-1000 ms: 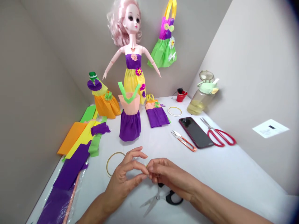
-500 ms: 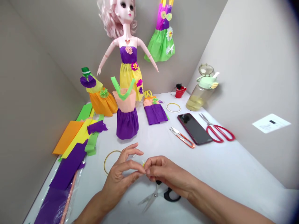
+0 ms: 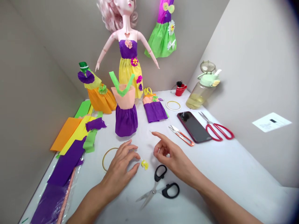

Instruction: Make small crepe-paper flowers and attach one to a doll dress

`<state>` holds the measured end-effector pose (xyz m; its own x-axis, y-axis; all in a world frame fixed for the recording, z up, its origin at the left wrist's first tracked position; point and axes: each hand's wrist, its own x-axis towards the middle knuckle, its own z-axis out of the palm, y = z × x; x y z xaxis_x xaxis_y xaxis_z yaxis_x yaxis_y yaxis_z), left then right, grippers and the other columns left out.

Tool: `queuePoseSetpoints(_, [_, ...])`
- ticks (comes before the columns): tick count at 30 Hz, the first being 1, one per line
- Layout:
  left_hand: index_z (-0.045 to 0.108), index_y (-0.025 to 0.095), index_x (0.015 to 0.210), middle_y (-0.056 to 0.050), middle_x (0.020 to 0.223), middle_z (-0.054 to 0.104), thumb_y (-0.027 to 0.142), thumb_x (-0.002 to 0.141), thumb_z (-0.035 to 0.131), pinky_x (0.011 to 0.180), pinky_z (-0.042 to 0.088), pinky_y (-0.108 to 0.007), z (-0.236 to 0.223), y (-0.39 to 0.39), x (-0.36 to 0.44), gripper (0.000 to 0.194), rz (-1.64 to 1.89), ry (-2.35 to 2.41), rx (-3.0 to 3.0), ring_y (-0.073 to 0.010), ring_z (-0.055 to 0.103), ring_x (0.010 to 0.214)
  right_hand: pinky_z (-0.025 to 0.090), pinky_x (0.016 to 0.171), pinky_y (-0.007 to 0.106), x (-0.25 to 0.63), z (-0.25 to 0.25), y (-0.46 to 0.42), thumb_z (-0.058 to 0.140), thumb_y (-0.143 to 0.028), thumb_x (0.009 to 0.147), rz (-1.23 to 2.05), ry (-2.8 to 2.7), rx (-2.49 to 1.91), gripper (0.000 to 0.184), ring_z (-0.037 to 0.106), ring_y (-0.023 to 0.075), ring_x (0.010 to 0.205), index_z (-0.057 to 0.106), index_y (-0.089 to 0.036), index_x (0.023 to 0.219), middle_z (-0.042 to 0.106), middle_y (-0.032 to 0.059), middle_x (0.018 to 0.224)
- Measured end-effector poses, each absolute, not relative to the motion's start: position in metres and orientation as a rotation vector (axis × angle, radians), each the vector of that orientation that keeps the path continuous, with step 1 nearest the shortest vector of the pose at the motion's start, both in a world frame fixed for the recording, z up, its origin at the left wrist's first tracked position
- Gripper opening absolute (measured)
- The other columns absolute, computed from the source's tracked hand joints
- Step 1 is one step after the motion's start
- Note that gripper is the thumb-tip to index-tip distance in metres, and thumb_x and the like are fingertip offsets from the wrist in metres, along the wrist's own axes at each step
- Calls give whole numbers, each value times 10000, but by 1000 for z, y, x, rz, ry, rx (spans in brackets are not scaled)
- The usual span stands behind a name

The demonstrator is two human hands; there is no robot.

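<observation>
A small yellow crepe-paper bow (image 3: 144,164) lies on the white table (image 3: 217,168) between my two hands, touching neither. My left hand (image 3: 120,168) rests low with its fingers spread, holding nothing, beside a thin gold ring (image 3: 103,159). My right hand (image 3: 169,155) hovers to the right with the index finger extended and the other fingers loosely curled, also holding nothing. Black-handled scissors (image 3: 154,191) lie just below the bow, close to both hands.
Behind stand a doll in a paper dress (image 3: 128,51) and a purple-and-peach paper dress (image 3: 125,119). Crepe-paper sheets (image 3: 67,165) lie left. Thread snips (image 3: 181,136), a phone (image 3: 193,127), red scissors (image 3: 217,130) and a water bottle (image 3: 201,90) lie right.
My hands have come apart and let go of the small yellow piece, which now lies on the table. The scissors show fully, and the view has shifted slightly.
</observation>
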<state>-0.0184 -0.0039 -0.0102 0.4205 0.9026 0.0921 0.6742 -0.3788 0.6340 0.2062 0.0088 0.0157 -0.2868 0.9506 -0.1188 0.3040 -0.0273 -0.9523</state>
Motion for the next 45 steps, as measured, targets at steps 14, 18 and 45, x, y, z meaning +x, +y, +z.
queuePoseSetpoints(14, [548,217,928,-82,1329,514,72,828,506,1148,283,-576,-23,-9,-10,180,565,1266,2373,-309,239,1439,488,725,310,196,-14,-3,484,-23,803,914,-2309,-1390,774,589,147,735,196,-193,1501,640,44,968])
queuePoseSetpoints(18, [554,213,905,-74,1303,523,57,865,464,1166,225,-576,-25,-9,-8,185,595,1231,2446,-290,237,1439,487,730,312,195,-15,-3,498,-32,796,942,-2281,-1394,785,594,147,737,202,-214,1501,637,43,984])
queuePoseSetpoints(45, [543,227,984,-90,1206,569,70,851,539,1143,216,-586,-10,-23,-1,206,1046,1247,2372,-294,309,1407,429,665,263,185,4,-2,543,-99,769,1513,-1384,-1167,656,474,91,650,354,-238,1381,523,-49,828])
